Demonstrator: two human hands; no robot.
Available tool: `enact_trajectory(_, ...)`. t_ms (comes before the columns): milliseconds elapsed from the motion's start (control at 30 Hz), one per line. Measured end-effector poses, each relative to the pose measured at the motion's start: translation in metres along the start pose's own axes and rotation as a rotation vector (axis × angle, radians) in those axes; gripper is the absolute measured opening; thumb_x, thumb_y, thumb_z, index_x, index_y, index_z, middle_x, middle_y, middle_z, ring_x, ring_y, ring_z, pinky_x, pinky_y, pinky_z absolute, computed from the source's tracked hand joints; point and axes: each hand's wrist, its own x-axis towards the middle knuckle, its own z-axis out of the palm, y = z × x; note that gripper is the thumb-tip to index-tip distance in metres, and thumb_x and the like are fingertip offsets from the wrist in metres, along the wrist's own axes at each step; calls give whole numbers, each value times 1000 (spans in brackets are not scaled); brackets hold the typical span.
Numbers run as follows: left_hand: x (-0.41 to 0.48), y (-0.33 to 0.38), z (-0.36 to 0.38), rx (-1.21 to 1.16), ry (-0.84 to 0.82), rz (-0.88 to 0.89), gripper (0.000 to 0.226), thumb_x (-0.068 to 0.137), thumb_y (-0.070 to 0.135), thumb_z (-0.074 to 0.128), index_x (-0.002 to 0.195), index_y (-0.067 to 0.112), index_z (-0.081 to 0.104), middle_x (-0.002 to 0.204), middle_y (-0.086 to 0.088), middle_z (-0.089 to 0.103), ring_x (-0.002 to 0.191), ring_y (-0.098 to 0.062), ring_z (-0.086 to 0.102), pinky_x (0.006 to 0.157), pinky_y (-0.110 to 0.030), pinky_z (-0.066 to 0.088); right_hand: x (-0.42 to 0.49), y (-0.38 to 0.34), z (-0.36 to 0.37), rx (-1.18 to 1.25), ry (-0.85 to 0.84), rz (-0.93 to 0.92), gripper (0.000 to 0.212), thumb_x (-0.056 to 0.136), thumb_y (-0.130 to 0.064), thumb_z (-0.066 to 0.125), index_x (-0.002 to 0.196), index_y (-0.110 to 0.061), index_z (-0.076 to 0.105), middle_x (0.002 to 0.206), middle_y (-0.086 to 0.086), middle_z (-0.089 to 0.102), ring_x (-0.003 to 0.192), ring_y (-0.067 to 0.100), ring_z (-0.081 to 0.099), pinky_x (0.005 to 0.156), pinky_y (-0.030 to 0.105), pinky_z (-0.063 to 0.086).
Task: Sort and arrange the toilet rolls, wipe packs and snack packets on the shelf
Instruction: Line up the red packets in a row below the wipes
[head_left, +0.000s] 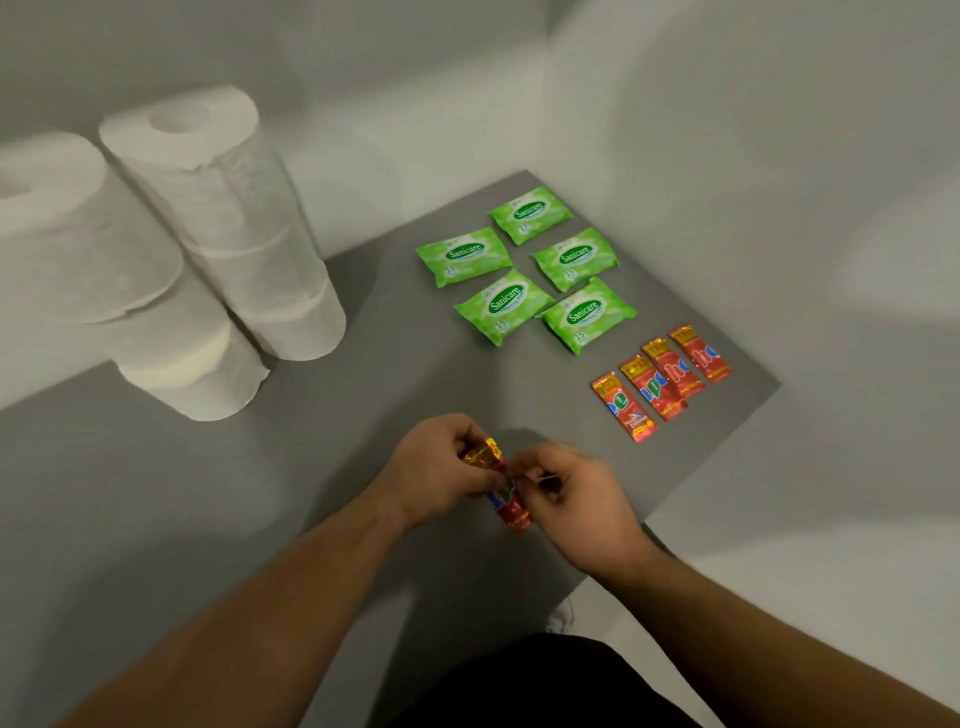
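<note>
Dark clothing (524, 686): bottom edge, with two bare forearms (291, 597) reaching over it to the shelf (395, 353).

Hands: together, just above the near part of the shelf. Left hand (439, 467) grips a red-and-gold snack packet (501, 493); right hand (576, 501) pinches the same packet at its edge. Whether one packet or several are held cannot be told.

Row of four snack packets (655, 387): right side, lying flat. The rear three touch or overlap; the nearest lies slightly apart.

Wipe packs (504, 304): five, green, flat, in two columns behind the row.

Toilet rolls (228, 234): two tall stacks on the left, well apart from the hands.

Hazards, as judged:
- Glossy foil may slip from a fingertip pinch if the packet is passed between the hands.
- Setting it down beside the row may nudge the close-packed packets askew.
- A careless swing of the left forearm could topple the nearer stack, which looks tall for its footing.
</note>
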Motion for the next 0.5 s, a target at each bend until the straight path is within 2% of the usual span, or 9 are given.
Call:
enact_trajectory(133, 17, 15, 35, -46, 3, 16, 27, 76, 5, 88, 93, 10, 68, 78, -6, 75, 70, -14, 70, 69, -33, 62, 2, 28, -37, 84, -13, 97, 28, 91, -15, 68, 95, -43, 67, 95, -20, 66, 92, -3, 63, 73, 13, 52)
enact_trajectory(200, 21, 19, 45, -77, 13, 18, 25, 76, 18, 88, 95, 16, 71, 83, -5, 78, 77, -20, 74, 75, -39, 64, 5, 36, -51, 97, -47, 129, 26, 92, -15, 67, 98, -40, 67, 95, -19, 66, 91, -2, 64, 71, 13, 52)
enact_trajectory(267, 24, 12, 45, -36, 75, -12, 22, 76, 30, 86, 91, 22, 73, 82, -5, 78, 75, -18, 73, 73, -38, 61, 8, 39, -54, 85, -40, 160, 21, 94, -15, 66, 100, -35, 68, 98, -20, 65, 91, -2, 64, 70, 12, 53)
enact_trajectory(367, 28, 10, 50, 97, 220, -99, 17, 81, 27, 86, 90, 23, 72, 81, -2, 74, 67, -10, 64, 63, -26, 50, 21, 61, -70, 67, -1, 220, 19, 96, -15, 63, 105, -31, 68, 98, -18, 63, 90, 3, 64, 75, 23, 57)
enact_trajectory(500, 33, 10, 60, 142, 259, -167, 16, 82, 22, 85, 88, 24, 70, 82, -1, 72, 71, -11, 63, 63, -20, 48, 49, 101, -86, 13, -26, 256, 21, 96, -15, 64, 111, -29, 68, 111, -10, 65, 104, 10, 63, 82, 28, 58)
